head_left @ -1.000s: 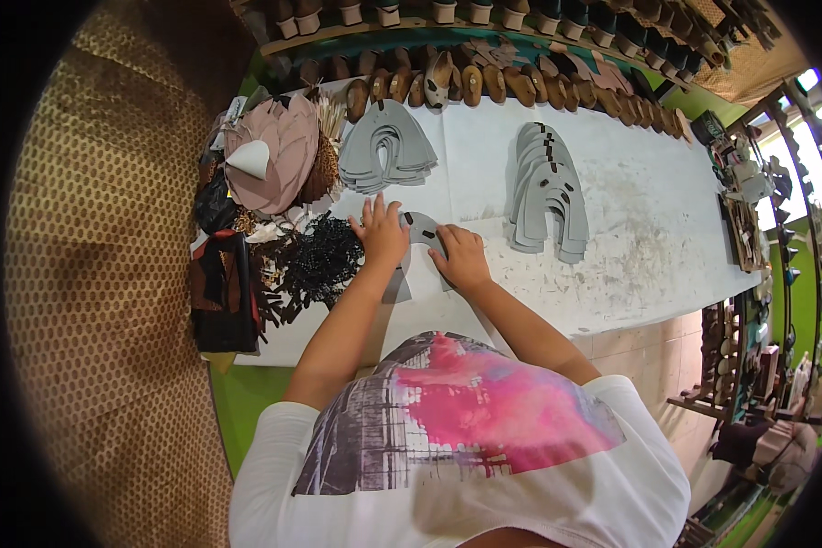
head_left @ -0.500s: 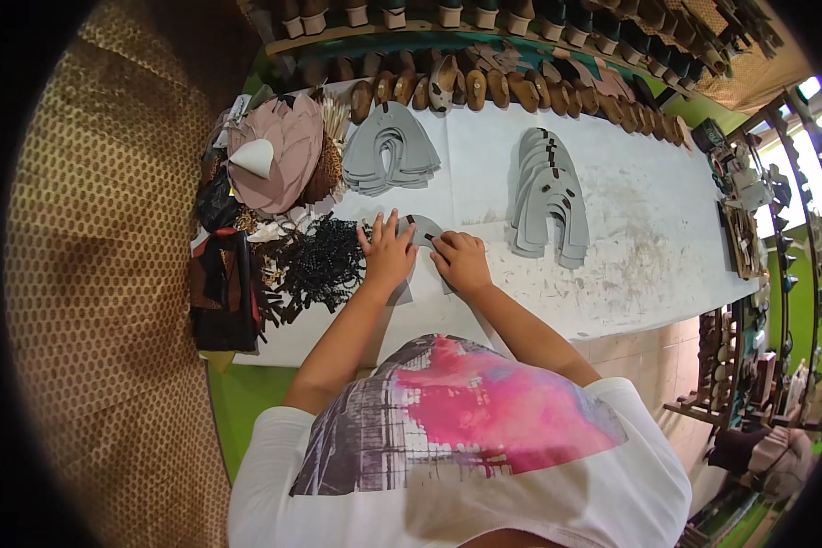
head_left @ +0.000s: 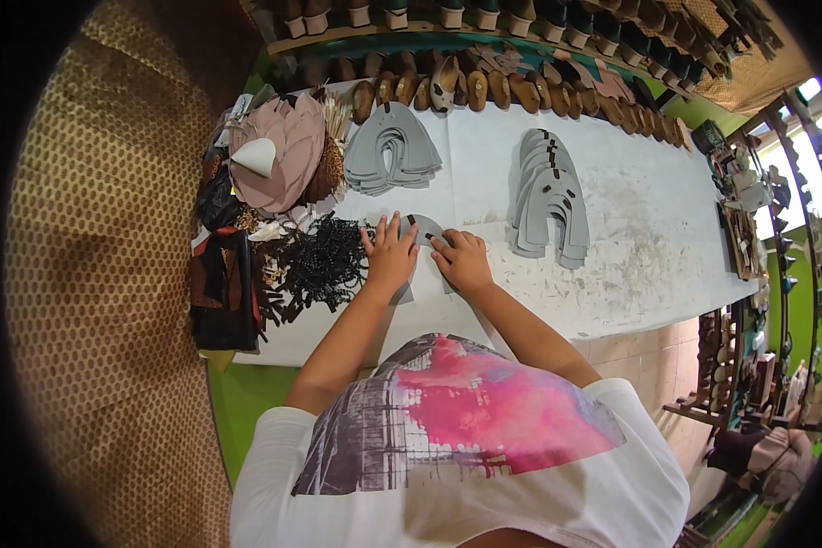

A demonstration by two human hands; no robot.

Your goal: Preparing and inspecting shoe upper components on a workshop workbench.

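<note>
Against the view a second ago, little differs: the left hand (head_left: 390,258) and the right hand (head_left: 464,262) have stayed on the same grey cut piece (head_left: 426,228) at the near middle of the white counter (head_left: 667,247). The left fingers (head_left: 381,236) now spread a bit wider over its left leg, while the right hand has crept slightly nearer the arch. By the look of it, the person is still flattening or lining up this one piece, not yet lifting it.

The left hand lies open, palm down, pressing the piece flat. The right hand is half curled, its fingertips pinching the piece's right leg against the counter.

From the left: a dark bag (head_left: 221,292) stands at the counter's end, with a heap of black straps (head_left: 320,265) beside it, touching the left wrist area. Behind these sits a pink stack (head_left: 283,160) of leaf-shaped cuts with a white cone (head_left: 254,157) on top. Further right lies a fan of grey cuts (head_left: 391,160), then a taller grey stack (head_left: 548,196) well apart from the hands. Brown shoe lasts (head_left: 484,89) line the far edge.

No packages, labels or signs can be made out; small items on the right shelf (head_left: 744,215) are too blurred to tell.
</note>
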